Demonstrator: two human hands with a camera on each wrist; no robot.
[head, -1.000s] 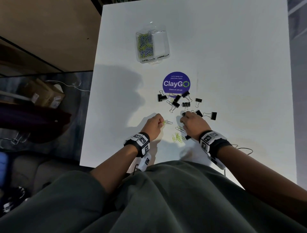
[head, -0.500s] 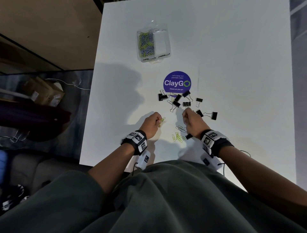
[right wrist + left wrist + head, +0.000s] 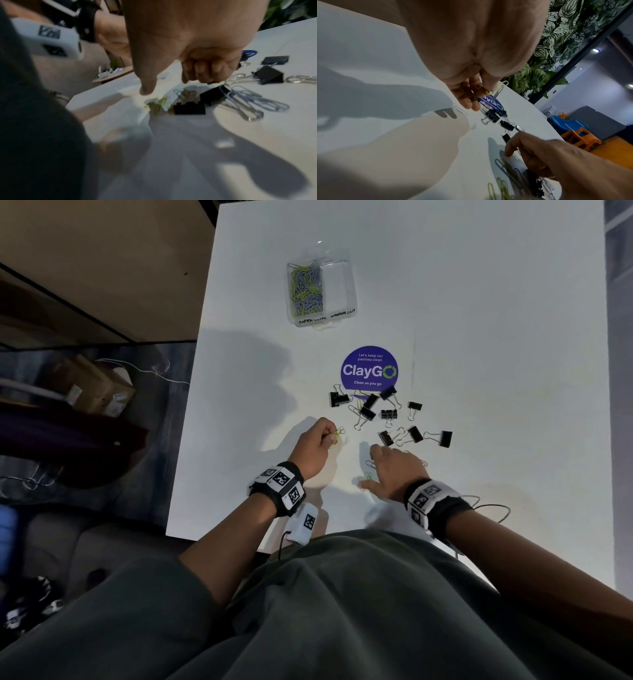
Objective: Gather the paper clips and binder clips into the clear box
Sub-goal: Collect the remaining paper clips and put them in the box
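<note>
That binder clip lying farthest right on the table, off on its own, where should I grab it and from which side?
Take the rightmost binder clip by its black body, pinching the two sloped faces from above. Its wire handles lie flat, pointing left toward the other clips, so they offer little to hold. The right side is open table, so the right hand could likely approach from there without knocking neighbours.

My right hand (image 3: 190,44) hangs over the tabletop (image 3: 257,135), thumb pointing down, fingers (image 3: 204,70) curled; just under them lie yellow and silver paper clips (image 3: 254,100) among black binder clips (image 3: 189,109), blurred
</note>
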